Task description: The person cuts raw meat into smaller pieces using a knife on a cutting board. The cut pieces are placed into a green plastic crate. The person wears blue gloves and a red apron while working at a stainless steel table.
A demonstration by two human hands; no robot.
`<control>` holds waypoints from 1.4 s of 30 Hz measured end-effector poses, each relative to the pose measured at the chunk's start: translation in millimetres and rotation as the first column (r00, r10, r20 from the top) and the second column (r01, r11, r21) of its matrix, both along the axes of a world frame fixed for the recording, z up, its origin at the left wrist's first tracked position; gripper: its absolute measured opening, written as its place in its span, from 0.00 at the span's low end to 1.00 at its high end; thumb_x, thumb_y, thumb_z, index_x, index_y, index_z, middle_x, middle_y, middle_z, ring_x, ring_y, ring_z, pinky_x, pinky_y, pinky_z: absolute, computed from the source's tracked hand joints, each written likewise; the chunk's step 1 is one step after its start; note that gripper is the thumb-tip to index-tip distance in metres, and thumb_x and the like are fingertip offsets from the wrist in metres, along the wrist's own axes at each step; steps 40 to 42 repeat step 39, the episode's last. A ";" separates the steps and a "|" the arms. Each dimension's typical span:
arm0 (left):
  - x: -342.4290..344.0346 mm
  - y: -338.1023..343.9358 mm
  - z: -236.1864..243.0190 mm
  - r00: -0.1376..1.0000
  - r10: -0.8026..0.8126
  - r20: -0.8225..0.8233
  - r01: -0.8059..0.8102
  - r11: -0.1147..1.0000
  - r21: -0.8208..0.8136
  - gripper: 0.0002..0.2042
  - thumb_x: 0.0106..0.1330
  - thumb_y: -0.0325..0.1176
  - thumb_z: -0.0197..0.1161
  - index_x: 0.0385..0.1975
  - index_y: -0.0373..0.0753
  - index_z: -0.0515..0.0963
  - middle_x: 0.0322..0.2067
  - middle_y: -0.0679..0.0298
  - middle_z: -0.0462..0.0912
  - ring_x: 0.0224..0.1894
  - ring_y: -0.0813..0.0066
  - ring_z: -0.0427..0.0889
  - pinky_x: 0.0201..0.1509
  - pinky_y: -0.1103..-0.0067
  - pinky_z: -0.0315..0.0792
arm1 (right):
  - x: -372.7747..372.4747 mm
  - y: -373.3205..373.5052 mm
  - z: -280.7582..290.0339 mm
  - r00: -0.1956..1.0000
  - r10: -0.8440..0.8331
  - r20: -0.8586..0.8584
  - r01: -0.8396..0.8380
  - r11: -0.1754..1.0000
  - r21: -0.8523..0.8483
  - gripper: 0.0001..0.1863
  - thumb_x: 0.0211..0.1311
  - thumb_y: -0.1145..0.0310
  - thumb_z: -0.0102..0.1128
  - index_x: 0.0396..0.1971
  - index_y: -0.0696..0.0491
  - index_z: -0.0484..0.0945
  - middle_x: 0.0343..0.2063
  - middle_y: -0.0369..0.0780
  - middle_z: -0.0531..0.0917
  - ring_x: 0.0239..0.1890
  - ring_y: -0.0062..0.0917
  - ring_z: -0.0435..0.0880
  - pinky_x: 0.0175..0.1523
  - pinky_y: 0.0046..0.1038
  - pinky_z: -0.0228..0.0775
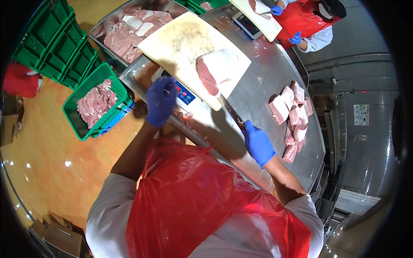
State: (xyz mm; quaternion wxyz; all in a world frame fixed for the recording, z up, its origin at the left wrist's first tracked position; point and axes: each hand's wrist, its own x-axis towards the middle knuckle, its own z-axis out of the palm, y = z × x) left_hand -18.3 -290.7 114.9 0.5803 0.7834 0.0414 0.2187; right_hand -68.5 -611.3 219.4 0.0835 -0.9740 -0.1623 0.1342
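Observation:
My right hand (259, 144), in a blue glove, is wrapped round the handle of a knife (232, 112). The blade points up and left, its tip by the near corner of a white cutting board (183, 43). On that board lies a slab of pale, fat-covered meat (219, 69) with a red cut face toward me. My left hand (161, 101), also gloved, hovers by the digital scale (186, 93) at the board's near edge. Its fingers are curled in, and whatever they may hold is hidden. The board partly covers the scale.
Cut meat blocks (292, 118) are piled on the steel table (258, 86) at right. A metal tub (101, 36) of meat stands far left, near a green crate (71, 107) of trimmings and stacked green crates (51, 43). A co-worker (305, 23) works across the table.

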 end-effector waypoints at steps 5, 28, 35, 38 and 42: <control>25.7 -75.7 33.1 0.979 0.033 0.200 -0.080 0.969 0.232 0.12 0.60 0.30 0.67 0.42 0.36 0.80 0.33 0.52 0.80 0.40 0.54 0.82 0.46 0.67 0.77 | 9.3 30.2 2.3 0.942 -0.067 0.329 -0.018 0.968 0.249 0.06 0.68 0.76 0.56 0.38 0.59 0.68 0.29 0.59 0.78 0.32 0.60 0.77 0.32 0.49 0.69; 41.5 10.2 -17.8 0.985 0.105 0.138 -0.109 0.994 0.020 0.07 0.51 0.26 0.67 0.24 0.39 0.74 0.22 0.62 0.74 0.25 0.72 0.74 0.32 0.75 0.71 | 108.4 113.4 -47.4 0.995 0.034 0.094 -0.035 0.999 0.012 0.14 0.65 0.72 0.52 0.47 0.64 0.70 0.36 0.60 0.83 0.39 0.54 0.84 0.45 0.48 0.76; 12.1 260.5 -98.9 0.833 0.534 0.145 -0.548 0.763 0.343 0.07 0.58 0.27 0.69 0.30 0.34 0.78 0.26 0.60 0.77 0.30 0.65 0.77 0.39 0.71 0.75 | 59.5 64.0 -26.0 0.996 0.001 -0.091 0.003 0.999 0.048 0.12 0.67 0.70 0.54 0.46 0.61 0.71 0.30 0.60 0.82 0.36 0.57 0.83 0.42 0.50 0.74; -3.9 349.9 -135.1 0.806 0.530 -0.266 -0.057 0.516 0.855 0.22 0.59 0.46 0.72 0.45 0.36 0.80 0.43 0.46 0.84 0.46 0.43 0.81 0.50 0.58 0.76 | 81.6 84.0 -37.9 0.981 -0.067 -0.183 0.103 0.975 0.196 0.14 0.66 0.68 0.57 0.48 0.56 0.72 0.31 0.59 0.83 0.37 0.57 0.83 0.43 0.48 0.76; 13.7 338.4 -125.3 0.778 0.546 -0.312 -0.001 0.498 0.867 0.26 0.58 0.50 0.71 0.49 0.37 0.79 0.49 0.44 0.83 0.51 0.44 0.81 0.52 0.59 0.75 | 94.0 97.5 -36.4 0.959 -0.121 -0.255 0.179 0.960 0.216 0.16 0.65 0.68 0.59 0.50 0.55 0.72 0.33 0.58 0.84 0.38 0.57 0.84 0.44 0.46 0.77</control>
